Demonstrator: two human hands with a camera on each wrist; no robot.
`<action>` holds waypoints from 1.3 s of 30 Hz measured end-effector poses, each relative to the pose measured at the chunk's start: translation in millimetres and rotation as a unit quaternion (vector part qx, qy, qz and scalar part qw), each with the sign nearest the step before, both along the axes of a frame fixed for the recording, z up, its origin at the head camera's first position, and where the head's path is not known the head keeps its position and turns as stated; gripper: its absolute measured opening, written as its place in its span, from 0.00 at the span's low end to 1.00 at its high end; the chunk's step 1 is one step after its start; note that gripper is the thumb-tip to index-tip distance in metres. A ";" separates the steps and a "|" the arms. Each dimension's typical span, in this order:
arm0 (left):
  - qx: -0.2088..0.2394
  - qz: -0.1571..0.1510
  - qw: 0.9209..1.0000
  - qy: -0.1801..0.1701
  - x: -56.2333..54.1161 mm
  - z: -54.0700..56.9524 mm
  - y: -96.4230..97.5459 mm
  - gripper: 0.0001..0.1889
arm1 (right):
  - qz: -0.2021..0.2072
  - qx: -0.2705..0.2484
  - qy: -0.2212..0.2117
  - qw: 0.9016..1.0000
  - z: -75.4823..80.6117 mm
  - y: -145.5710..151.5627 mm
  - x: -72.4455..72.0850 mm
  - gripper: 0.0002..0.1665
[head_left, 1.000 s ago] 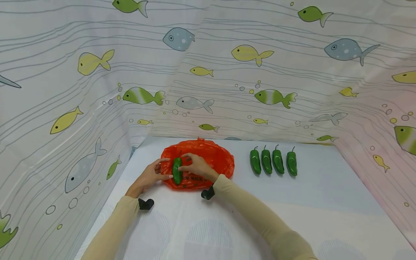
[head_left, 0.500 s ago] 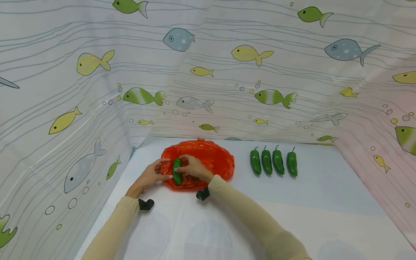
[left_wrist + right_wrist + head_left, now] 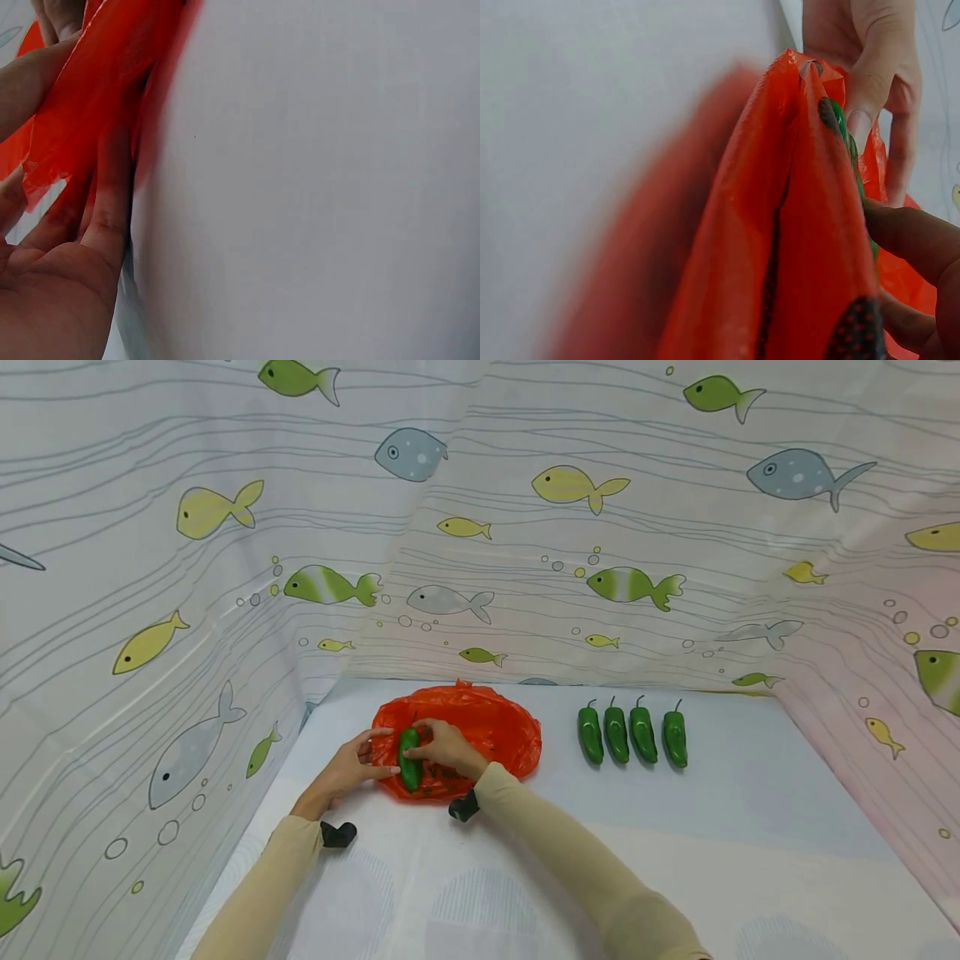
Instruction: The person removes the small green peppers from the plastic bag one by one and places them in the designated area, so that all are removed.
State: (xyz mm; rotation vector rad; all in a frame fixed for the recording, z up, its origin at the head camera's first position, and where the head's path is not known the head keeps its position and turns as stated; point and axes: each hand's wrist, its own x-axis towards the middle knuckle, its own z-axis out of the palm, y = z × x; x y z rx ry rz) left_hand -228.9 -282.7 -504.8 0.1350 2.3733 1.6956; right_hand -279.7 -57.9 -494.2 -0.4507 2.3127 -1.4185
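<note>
A red plastic bag (image 3: 487, 718) with dark print lies at the back left of the table. On its left part is a glossy green chili pepper (image 3: 410, 768), stem pointing away from me. My right hand (image 3: 447, 748) pinches the pepper near its upper half with thumb and fingers. My left hand (image 3: 347, 770) grips the bag's left edge; in the left wrist view its fingers (image 3: 112, 195) go behind the red plastic (image 3: 97, 90). Folds of the bag (image 3: 735, 225) hide most of the pepper (image 3: 837, 112) in the right wrist view.
Several more green chili peppers (image 3: 642, 735) lie in a row to the right of the bag, stems toward the back. A fish-patterned sheet (image 3: 525, 552) rises behind and at both sides of the pale table (image 3: 750, 810).
My right hand has shifted slightly left and its forearm has come inward, still on the pepper. The pepper's lower end has tilted slightly right. My left hand stays at the bag's edge.
</note>
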 end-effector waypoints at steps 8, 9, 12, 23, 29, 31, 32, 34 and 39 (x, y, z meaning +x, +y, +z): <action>-0.003 0.004 1.000 -0.003 0.6 0.3 0.6 0.41 | 0.004 0.025 0.035 0.999 -1.2 -4.0 0.8 0.39; -0.003 0.001 1.000 -0.001 0.6 0.5 0.2 0.41 | 0.005 0.027 0.038 0.999 -1.2 -4.5 0.7 0.40; -0.004 -0.003 1.000 0.005 -0.6 1.2 -0.6 0.41 | 0.005 0.026 0.042 0.999 -0.8 -5.3 0.5 0.40; -0.019 0.004 1.000 -0.003 -2.3 -1.7 -0.3 0.41 | -0.010 -0.014 0.020 1.000 -3.3 -3.6 -0.1 0.34; -0.016 0.008 1.000 -0.010 -2.2 -1.4 0.7 0.40 | -0.001 -0.024 0.029 0.999 -1.2 -0.4 -1.5 0.34; -0.016 0.008 1.000 -0.012 -2.1 -0.6 0.7 0.41 | 0.002 -0.032 0.026 0.999 0.3 1.2 -1.5 0.34; -0.018 0.008 1.000 -0.012 -1.9 -0.3 0.5 0.41 | 0.003 -0.035 0.024 0.999 1.1 2.0 -1.4 0.33; -0.016 0.009 1.000 -0.016 -1.7 0.2 0.2 0.41 | 0.006 -0.041 0.023 0.999 2.3 3.7 -1.1 0.33; -0.019 0.005 1.000 -0.012 -1.6 -0.4 -0.6 0.41 | 0.014 -0.053 0.015 0.998 3.7 8.0 0.1 0.32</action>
